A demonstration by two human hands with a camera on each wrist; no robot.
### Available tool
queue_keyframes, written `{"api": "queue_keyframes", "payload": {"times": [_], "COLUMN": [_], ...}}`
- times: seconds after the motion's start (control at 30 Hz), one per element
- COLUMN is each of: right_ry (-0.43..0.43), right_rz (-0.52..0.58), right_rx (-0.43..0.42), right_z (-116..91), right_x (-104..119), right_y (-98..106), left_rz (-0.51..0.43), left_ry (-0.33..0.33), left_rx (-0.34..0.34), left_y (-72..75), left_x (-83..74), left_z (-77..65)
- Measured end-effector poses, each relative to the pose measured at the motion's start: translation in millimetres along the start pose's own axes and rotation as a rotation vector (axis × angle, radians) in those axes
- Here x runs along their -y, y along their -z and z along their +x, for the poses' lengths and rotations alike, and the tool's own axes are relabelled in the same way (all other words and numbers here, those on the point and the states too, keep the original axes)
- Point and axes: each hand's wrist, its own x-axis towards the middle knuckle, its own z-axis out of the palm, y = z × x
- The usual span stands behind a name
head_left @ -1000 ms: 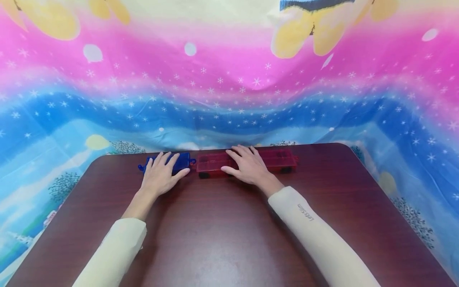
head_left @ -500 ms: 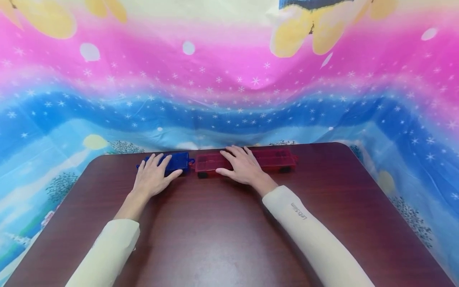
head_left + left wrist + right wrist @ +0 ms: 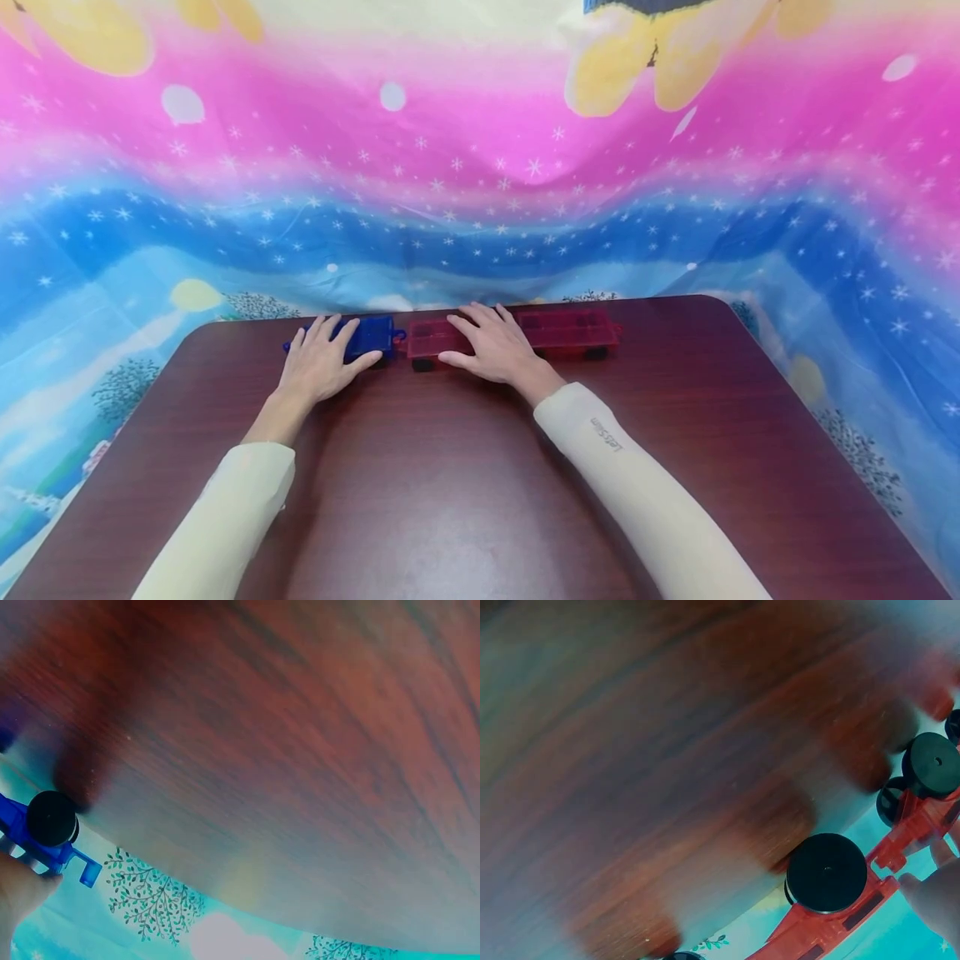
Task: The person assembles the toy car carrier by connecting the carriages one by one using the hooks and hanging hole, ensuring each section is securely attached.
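Along the far table edge stands a row of toy wagons on wheels. The blue wagon (image 3: 375, 337) is at the left, with a hook at each end. My left hand (image 3: 318, 362) lies over its left part, fingers spread; in the left wrist view a black wheel (image 3: 51, 817) shows under it. To the right is a long red wagon section (image 3: 573, 329), its left end at the blue wagon's hook. Over its middle rests my right hand (image 3: 495, 346), fingers spread. A black wheel (image 3: 826, 872) shows in the right wrist view. Whether the red section is one wagon or two, I cannot tell.
The dark wood table (image 3: 450, 467) has rounded far corners. Just behind the wagons hangs a printed cloth (image 3: 480, 167) in pink and blue, which also closes off both sides.
Both hands have shifted slightly left over the wagons, the left hand mostly in the first half second. The wagons show no clear movement of their own; the view has drifted a little.
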Motion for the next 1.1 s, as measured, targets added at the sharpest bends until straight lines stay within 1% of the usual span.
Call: {"api": "queue_keyframes", "payload": {"times": [0.23, 0.43, 0.6, 0.73, 0.93, 1.1], "right_ry": [-0.003, 0.002, 0.01, 0.004, 0.0, 0.006], "right_rz": [-0.004, -0.003, -0.013, -0.04, -0.098, -0.136], "right_rx": [0.022, 0.05, 0.054, 0.069, 0.091, 0.103], "right_z": [5.6, 8.4, 10.8, 12.1, 13.3, 13.1], "right_x": [2.9, 8.1, 10.9, 10.9, 10.7, 11.7], "right_y": [-4.2, -5.4, -7.3, -11.2, -13.2, -13.7], "left_rz": [0.001, 0.004, 0.017, 0.029, 0.05, 0.038], "left_ry": [-0.026, -0.014, -0.012, -0.016, -0.03, -0.041], "left_rx": [0.005, 0.034, 0.044, 0.057, 0.052, 0.051], "left_y": [-1.8, -2.8, -5.5, -7.9, -8.6, -8.3], "left_x": [2.2, 5.7, 9.0, 10.4, 13.4, 14.9], "left_z": [6.2, 9.0, 9.4, 8.9, 9.2, 8.4]}}
